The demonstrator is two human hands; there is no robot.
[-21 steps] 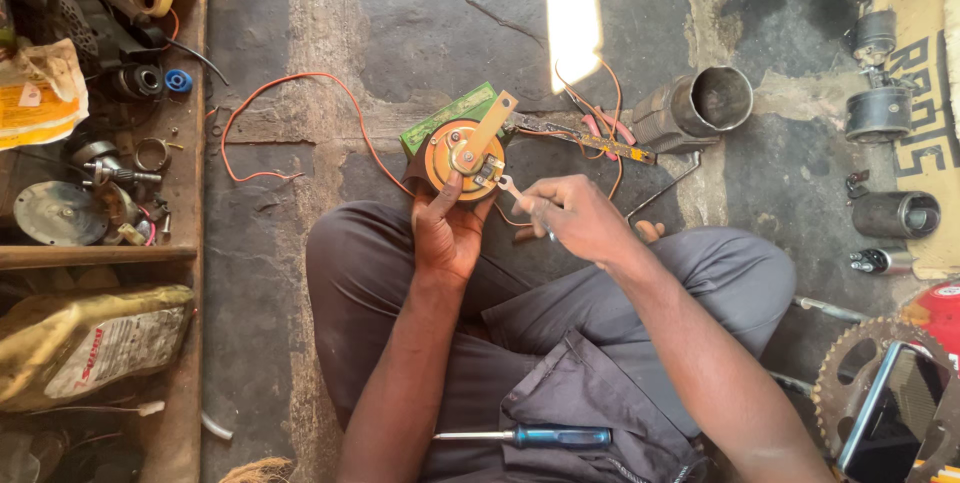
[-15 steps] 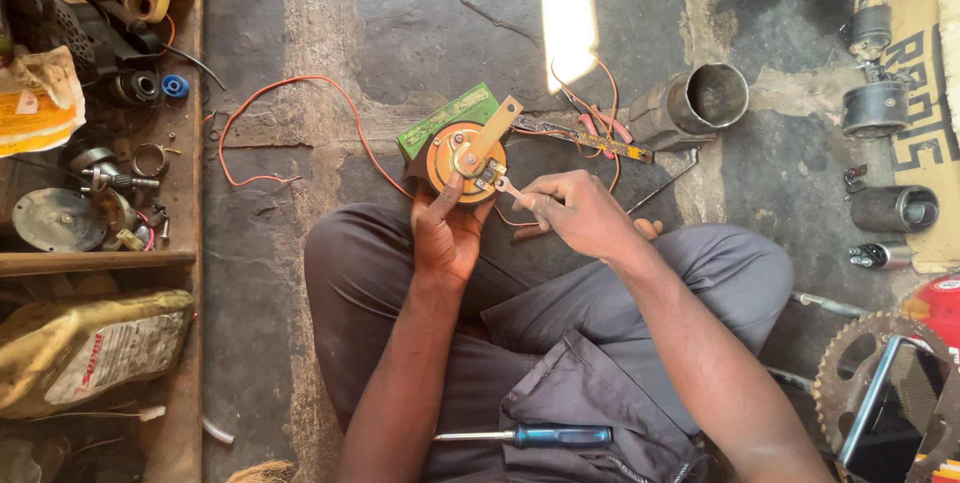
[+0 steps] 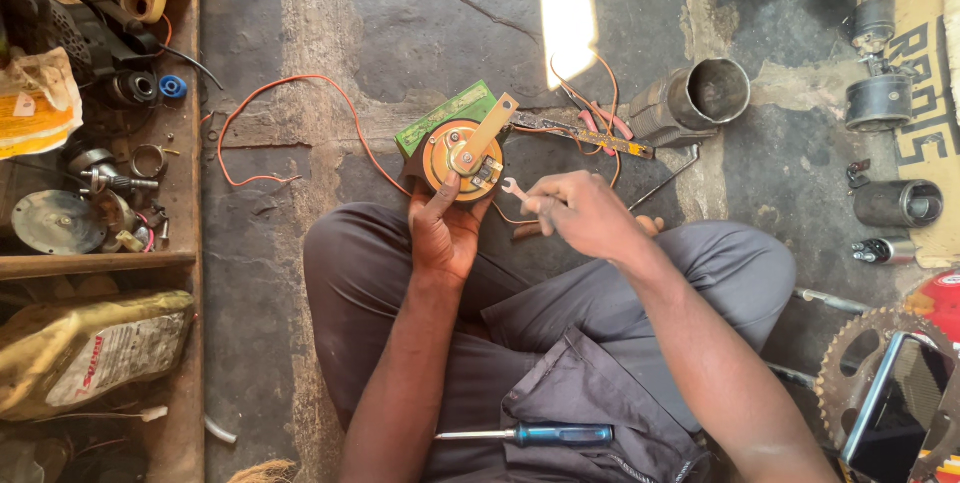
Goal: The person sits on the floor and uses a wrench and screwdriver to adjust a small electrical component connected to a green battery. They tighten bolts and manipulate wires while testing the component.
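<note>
so from the head cam i'm looking straight down at someone sitting cross-legged on a cracked concrete floor point(image 3: 300, 3). the left hand point(image 3: 443, 233) is wrapped up around the underside of a round orange horn point(image 3: 455, 158), thumb and fingers propping it face-up just past the knees, i'd guess so the centre stays steady and easy to get at. there's a tan metal bracket point(image 3: 487, 130) bolted across the face, angled up to the right. behind the horn sits a green box point(image 3: 445, 113), touching or nearly so, hard to tell.

the right hand point(image 3: 580, 213) is closed on a small open-end spanner point(image 3: 513, 186), pinched at the fingertips with the head pointing toward the horn's right edge, just beside it but not on the bolt as far as i can see.

a red wire point(image 3: 290, 93) loops off to the left across the floor. to the right there's a pair of red-handled pliers point(image 3: 605, 128) and a dark metal cylinder point(image 3: 690, 101) lying on its side, open mouth toward the camera. a blue-handled screwdriver point(image 3: 545, 434) rests on the lap, close to hand. a wooden shelf point(image 3: 185, 143) on the left is crammed with old parts.
</note>
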